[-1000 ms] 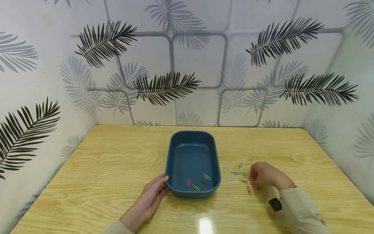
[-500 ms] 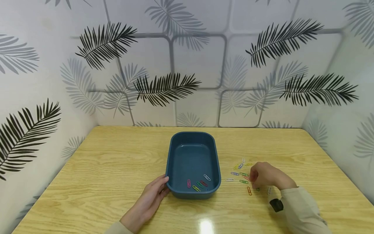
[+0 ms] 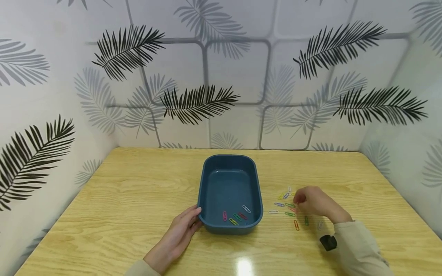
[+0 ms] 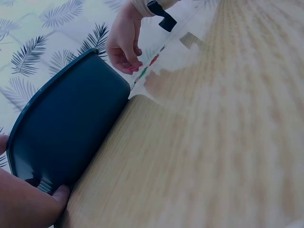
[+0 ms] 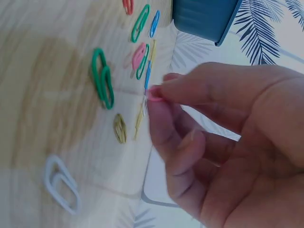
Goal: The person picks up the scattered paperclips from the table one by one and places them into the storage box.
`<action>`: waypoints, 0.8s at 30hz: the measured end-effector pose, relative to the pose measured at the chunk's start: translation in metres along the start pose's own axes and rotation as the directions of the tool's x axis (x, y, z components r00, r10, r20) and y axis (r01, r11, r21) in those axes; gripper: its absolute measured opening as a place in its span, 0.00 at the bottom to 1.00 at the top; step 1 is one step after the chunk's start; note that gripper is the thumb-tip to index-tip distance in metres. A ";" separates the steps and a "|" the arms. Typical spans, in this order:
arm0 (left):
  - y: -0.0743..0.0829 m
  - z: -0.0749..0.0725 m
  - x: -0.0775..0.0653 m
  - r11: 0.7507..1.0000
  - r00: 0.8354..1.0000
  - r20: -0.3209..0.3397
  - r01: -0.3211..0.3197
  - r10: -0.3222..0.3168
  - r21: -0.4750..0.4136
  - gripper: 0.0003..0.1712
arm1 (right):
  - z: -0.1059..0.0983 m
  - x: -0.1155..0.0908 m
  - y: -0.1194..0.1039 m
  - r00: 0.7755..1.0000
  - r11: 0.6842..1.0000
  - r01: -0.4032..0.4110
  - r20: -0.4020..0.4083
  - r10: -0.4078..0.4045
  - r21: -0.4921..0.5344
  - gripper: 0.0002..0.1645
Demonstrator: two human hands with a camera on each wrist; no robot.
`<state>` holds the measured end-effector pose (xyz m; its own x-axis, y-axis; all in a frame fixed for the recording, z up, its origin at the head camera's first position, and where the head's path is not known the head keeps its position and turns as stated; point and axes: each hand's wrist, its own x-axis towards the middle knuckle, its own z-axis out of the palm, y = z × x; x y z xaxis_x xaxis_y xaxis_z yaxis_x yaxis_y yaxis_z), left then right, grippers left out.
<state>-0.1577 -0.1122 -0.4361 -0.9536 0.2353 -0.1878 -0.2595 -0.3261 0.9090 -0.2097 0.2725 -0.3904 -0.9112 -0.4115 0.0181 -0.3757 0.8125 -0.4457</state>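
Note:
A deep blue plastic tray (image 3: 228,188) stands mid-table, with several paper clips at its near end, among them a pink clip (image 3: 225,216) and a white clip (image 3: 246,209). My left hand (image 3: 179,234) grips its near left corner, thumb on the rim and a finger low on the wall in the left wrist view. To the tray's right, my right hand (image 3: 315,203) is raised over scattered clips. Its thumb and forefinger pinch a pink paper clip (image 5: 156,93), mostly hidden by the fingertips. Below that hand lie a green clip (image 5: 102,78) and a white clip (image 5: 61,183).
Several more loose clips lie between the tray and the right hand, including a red clip (image 3: 296,225) and a purple clip (image 3: 279,204). The wooden table (image 3: 148,184) ends at a leaf-patterned wall covering (image 3: 235,126). A black band piece (image 3: 328,242) hangs by the right sleeve.
The right hand has lifted slightly from the table with the pink paper clip, uncovering the green clip beneath. The left hand keeps its hold on the tray.

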 end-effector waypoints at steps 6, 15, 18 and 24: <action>0.000 0.001 0.001 1.000 1.000 0.006 -0.004 0.004 0.005 0.34 | 0.002 0.004 0.002 0.990 0.993 -0.046 -0.124 0.059 0.110 0.06; -0.001 0.000 0.000 1.000 1.000 -0.002 -0.012 0.012 0.006 0.34 | 0.007 0.009 -0.016 0.972 0.941 -0.094 -0.176 0.158 0.325 0.12; -0.002 -0.001 0.001 1.000 1.000 0.004 -0.016 0.016 0.003 0.34 | 0.007 0.010 -0.027 0.968 0.918 -0.101 -0.177 0.180 0.384 0.12; -0.001 -0.001 0.001 1.000 1.000 0.015 -0.023 0.023 0.006 0.34 | 0.007 0.014 -0.052 0.958 0.868 -0.085 -0.200 0.207 0.489 0.12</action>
<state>-0.1586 -0.1123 -0.4378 -0.9569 0.2411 -0.1618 -0.2369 -0.3262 0.9151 -0.2018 0.2214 -0.3733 -0.9841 -0.1437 0.1043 -0.1662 0.5387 -0.8260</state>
